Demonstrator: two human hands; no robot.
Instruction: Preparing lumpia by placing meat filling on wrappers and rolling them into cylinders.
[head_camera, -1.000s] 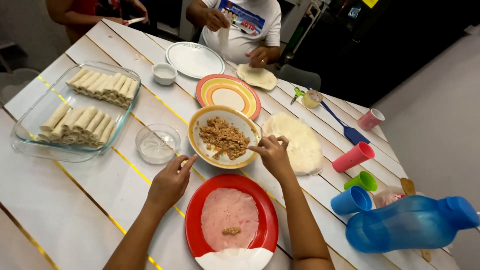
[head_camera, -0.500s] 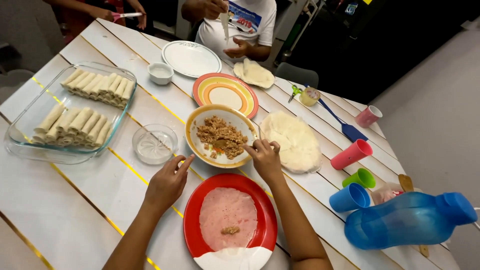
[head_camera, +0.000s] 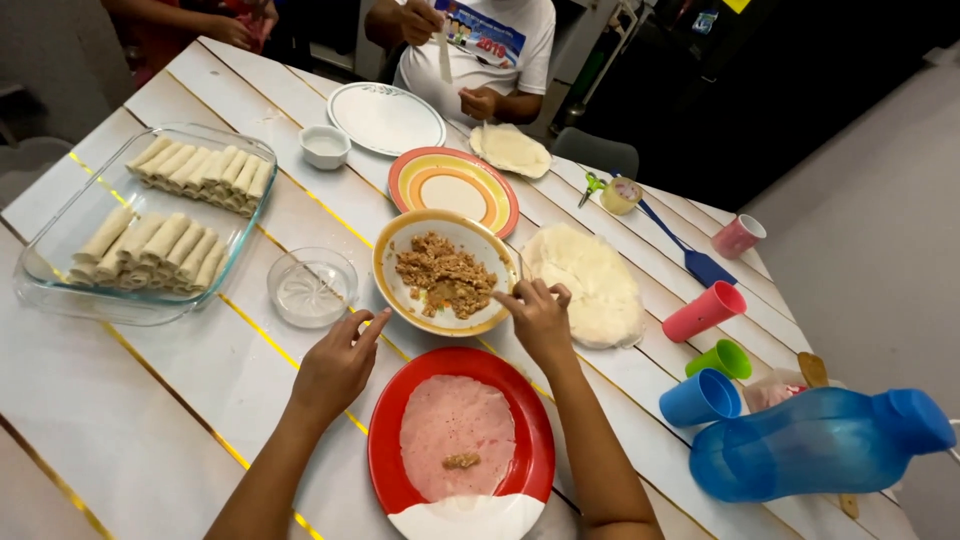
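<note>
A yellow-rimmed bowl (head_camera: 392, 282) of brown minced filling stands at the table's middle. My right hand (head_camera: 543, 320) reaches over its right rim, fingertips pinched together just inside at the filling; whether they hold anything is hidden. My left hand (head_camera: 335, 365) lies flat on the white table (head_camera: 120, 420), fingers apart, fingertips by the bowl's near-left rim. In front of me a red plate (head_camera: 385, 450) holds a round thin wrapper (head_camera: 455, 425) with a small dab of filling (head_camera: 461, 461).
A glass dish (head_camera: 40, 285) of rolled wrappers sits at left, beside a small glass bowl (head_camera: 312, 287). A wrapper stack (head_camera: 590, 280), coloured cups (head_camera: 703, 312) and a blue bottle (head_camera: 815, 445) lie right. A striped plate (head_camera: 405, 180), white plate (head_camera: 385, 118) and a person's hands (head_camera: 480, 102) are opposite.
My right hand has slid left until its fingertips reach inside the bowl's rim. My left hand stays by the bowl. The person opposite has lifted a pale strip.
</note>
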